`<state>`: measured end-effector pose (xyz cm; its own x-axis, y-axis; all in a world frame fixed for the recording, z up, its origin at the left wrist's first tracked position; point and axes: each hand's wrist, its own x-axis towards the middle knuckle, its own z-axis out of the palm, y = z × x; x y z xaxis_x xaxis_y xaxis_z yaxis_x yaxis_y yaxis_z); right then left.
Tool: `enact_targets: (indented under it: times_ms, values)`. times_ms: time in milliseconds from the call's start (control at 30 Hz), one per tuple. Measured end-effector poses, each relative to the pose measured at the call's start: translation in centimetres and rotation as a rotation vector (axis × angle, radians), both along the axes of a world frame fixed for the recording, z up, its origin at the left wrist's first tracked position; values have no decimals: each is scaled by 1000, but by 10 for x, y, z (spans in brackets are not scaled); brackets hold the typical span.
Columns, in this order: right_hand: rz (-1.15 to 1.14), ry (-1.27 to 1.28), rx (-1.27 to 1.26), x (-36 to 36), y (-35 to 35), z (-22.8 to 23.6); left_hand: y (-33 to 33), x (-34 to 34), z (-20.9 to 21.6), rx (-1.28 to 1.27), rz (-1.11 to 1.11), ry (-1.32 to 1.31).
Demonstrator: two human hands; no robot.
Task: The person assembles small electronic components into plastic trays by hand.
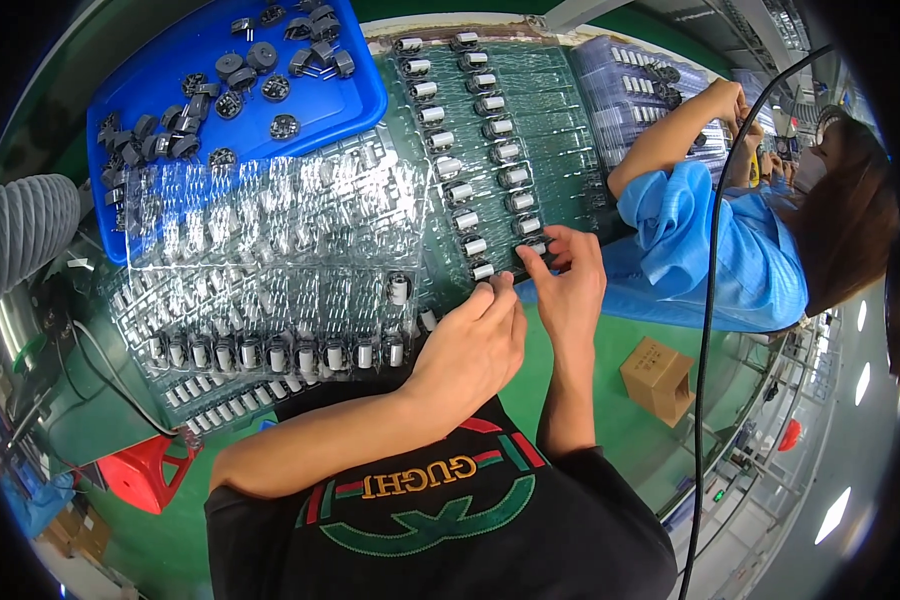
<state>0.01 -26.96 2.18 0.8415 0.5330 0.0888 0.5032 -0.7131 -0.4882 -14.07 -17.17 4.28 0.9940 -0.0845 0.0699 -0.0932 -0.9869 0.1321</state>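
Note:
In front of me lies a clear plastic tray (560, 130) with two long rows of small round boards, each topped by a white cylinder. My right hand (572, 285) is at the near end of the right row, thumb and forefinger pinching a board with a white cylinder (538, 247). Beside it, my left hand (478, 340) has its fingers drawn together next to the left row's last board (483, 271). Whatever the left fingertips may hold is hidden. A stack of clear trays (270, 235), filled with similar boards, lies to the left of my hands.
A blue bin (335, 108) of loose dark round parts stands far left, near a grey ribbed hose (25, 240). At right, a co-worker in blue (720, 260) works by stacked trays (605, 85). A black cable (712, 260) hangs down. A red stool (140, 475) and cardboard box (658, 380) are below.

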Motion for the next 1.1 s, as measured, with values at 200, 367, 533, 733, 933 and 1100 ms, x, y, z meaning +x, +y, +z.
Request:
enact_targets:
  times_ms: [200,367,533,733,933,1100]
  values:
    - [-8,49,27,8,-5,-3,26,-15,21,-280,-39,-131]
    - [10,44,55,9,-10,1,76,-44,19,-501,318,-274]
    - [39,16,74,5,-4,15,86,-56,14,-420,354,-95]
    - [221,52,223,-13,15,31,82,-52,-1,-402,343,-135]
    - [414,129,347,-34,31,33,77,-53,-2,-396,335,-177]
    - [438,150,307,-33,31,25,78,-54,-6,-394,361,-168]
